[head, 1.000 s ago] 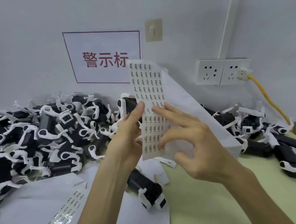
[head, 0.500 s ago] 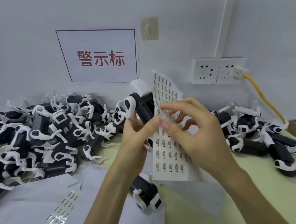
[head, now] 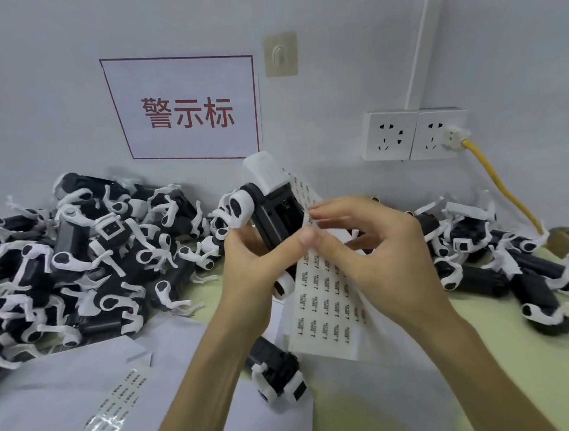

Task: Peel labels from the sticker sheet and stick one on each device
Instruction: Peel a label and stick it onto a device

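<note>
My left hand [head: 251, 269] grips a black and white device [head: 273, 212], held tilted above the table with its flat black face toward me. A white sticker sheet [head: 327, 305] with rows of small printed labels hangs behind and below the device. My right hand [head: 374, 253] holds the sheet, its thumb and fingertips pinched together at the sheet's upper part beside the device. Whether a label is between the fingertips is too small to tell. Another device [head: 278, 370] lies on the table below my hands.
A big heap of black and white devices [head: 81, 268] fills the left. More devices [head: 496, 260] lie at the right by the wall. White paper sheets [head: 55, 398] and a label strip [head: 121, 395] cover the near left. Wall sockets [head: 414, 136] feed a yellow cable [head: 499, 184].
The sheet has swung from upright in front of me to hanging lower behind the device. My left hand has raised the device into view. My right fingers went from spread to pinching.
</note>
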{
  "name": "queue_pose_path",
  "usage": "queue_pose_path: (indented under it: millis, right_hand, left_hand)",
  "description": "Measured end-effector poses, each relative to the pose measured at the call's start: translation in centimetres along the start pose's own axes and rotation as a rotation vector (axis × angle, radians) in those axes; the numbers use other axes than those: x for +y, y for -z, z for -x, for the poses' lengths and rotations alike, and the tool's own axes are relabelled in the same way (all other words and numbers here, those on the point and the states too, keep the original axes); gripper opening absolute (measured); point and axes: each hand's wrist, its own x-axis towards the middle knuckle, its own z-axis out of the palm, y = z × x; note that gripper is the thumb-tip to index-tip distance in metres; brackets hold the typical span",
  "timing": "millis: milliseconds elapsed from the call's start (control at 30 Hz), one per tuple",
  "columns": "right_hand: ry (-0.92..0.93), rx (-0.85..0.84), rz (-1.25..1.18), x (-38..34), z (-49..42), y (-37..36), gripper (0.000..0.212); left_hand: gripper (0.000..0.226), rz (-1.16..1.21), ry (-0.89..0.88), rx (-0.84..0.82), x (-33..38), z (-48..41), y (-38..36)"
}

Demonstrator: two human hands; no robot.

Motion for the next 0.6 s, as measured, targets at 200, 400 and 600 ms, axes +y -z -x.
queue_pose_path:
  millis: [200,400,600]
  right_hand:
    - [0.006,0.036,-0.071,-0.55,0.22,0.18,0.015]
    - [0.019,0.046,-0.071,-0.37,0.19,0.06,0.012]
    - [0.17,0.082,0.065,-0.13,0.09,-0.23,0.009]
  left_hand:
    - [0.016,0.019,-0.021,-0.056,0.04,-0.14,0.39]
    - [0.016,-0.013,-0.018,-0.109,0.11,-0.21,0.61]
    - [0.017,-0.016,0.001,-0.091,0.42,0.05,0.16]
